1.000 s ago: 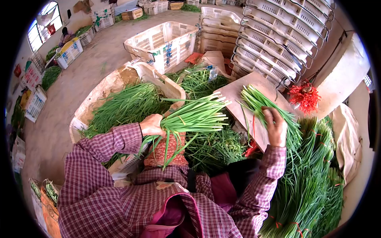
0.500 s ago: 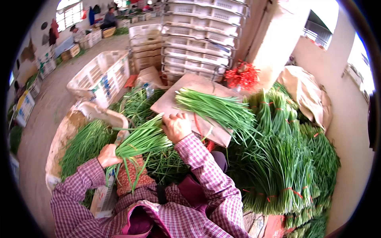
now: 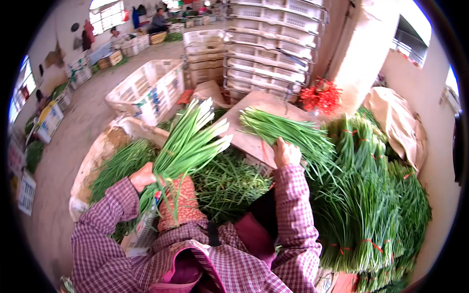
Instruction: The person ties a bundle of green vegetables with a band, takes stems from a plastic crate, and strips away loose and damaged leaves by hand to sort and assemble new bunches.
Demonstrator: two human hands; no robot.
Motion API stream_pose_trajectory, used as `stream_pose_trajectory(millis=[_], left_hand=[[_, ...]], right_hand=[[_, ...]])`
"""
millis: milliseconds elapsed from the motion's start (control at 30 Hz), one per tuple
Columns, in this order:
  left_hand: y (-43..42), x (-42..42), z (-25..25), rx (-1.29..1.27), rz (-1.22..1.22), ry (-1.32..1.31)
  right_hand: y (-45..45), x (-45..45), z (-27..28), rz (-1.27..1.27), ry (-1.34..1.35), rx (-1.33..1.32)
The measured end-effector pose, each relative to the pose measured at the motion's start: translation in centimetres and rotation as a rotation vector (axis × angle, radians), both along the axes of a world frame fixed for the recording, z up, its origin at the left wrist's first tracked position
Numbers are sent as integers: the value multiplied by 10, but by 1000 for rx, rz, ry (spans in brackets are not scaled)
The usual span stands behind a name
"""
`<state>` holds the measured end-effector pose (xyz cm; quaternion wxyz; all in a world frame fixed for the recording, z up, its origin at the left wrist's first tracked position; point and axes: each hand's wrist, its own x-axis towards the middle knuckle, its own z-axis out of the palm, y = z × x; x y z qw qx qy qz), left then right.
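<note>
My left hand (image 3: 142, 177) is closed round the leafy part of a bunch of garlic chives (image 3: 188, 144). The pale cut ends fan out up and to the right, and some leaves hang below the fist. At the near edge of a flat board (image 3: 244, 134), my right hand (image 3: 287, 154) has its fingers curled against a second pile of chives (image 3: 283, 128) lying there. What sits between those fingers is hidden. Loose chives (image 3: 229, 183) lie in a heap below the board, between my arms.
Tied bundles of chives (image 3: 351, 205) stand stacked on the right. Left, a worn tub (image 3: 80, 188) holds more chives (image 3: 122, 163). Behind are a white crate (image 3: 146, 93), tall stacked crates (image 3: 268, 49) and a bunch of red ties (image 3: 321, 96). Other people sit far back.
My right hand has left the held bunch and moved right to the pile on the board. The bunch in my left hand is raised, its pale ends more spread. The view has shifted left.
</note>
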<state>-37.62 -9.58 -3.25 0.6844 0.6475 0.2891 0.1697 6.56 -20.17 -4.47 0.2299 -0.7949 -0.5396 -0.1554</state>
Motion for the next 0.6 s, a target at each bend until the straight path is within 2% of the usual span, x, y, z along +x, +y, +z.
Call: stream_pose_trajectory(millis=[33,67,100,167,200,233,300,367,433,500,600], left_hand=[[-9,9,20,-8,90,98],[-20,18,33,20,161,-11],[-22,21,36,-75,221,-94],[-14,27,33,-128,221,-141],[-9,29,27,-179,228,-143],[-5,30,22,-230,231,-144],[-11,40,25,-249,226,-178],[-11,46,17,-269,194,-181],[-14,49,12,-264,177,-155],[-18,47,17,-248,131,-137],[-16,40,11,-342,147,-183]], right_hand=[[-2,-3,-2,32,18,-167],[-6,-16,3,112,106,-181],[-8,-28,9,185,189,-193],[1,-42,8,434,750,-67],[2,-53,12,537,981,-65],[15,-56,-11,721,1122,31],[17,-77,-4,831,1249,-13],[30,-81,-20,823,1237,-15],[31,-97,-4,857,1466,87],[27,-107,15,833,1550,94],[28,-111,15,828,1471,118]])
